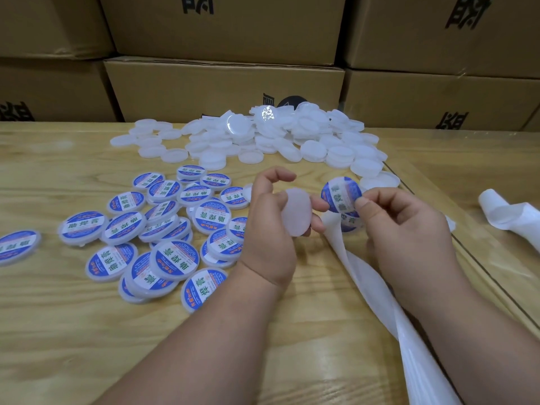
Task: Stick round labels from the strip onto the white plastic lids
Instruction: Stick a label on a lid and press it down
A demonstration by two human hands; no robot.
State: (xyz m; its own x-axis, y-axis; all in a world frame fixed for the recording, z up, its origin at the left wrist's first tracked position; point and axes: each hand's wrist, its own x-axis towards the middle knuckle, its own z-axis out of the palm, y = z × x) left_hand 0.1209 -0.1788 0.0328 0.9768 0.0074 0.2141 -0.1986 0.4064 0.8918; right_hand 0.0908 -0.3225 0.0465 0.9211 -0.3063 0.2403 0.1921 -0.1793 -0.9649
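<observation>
Head view. Left hand [270, 226] has its grip closed on one blank lid [297, 211], thumb and fingers curled round the rim, lid tilted with its flat face toward the right hand. Right hand [409, 229] pinches a round blue label [341, 197] by its edge between thumb and forefinger; label is up in the air, just beside the lid, not touching it. Backing strip [377, 285] trails from under the right hand down across the tabletop [43, 331] toward the near edge. Labelled lids [163, 229] lie heaped to the left; unlabelled lids [263, 138] piled farther back, in front of cardboard boxes [222, 86].

Risks, as judged:
- Label is held at one edge only, so the free side may curl and stick to itself or to a fingertip.
- Lid is tilted and small, so the label may land off-centre and overhang the rim.
- Laying it down all at once could trap a crease or bubble.
- Loose strip could snag a forearm and drag.
</observation>
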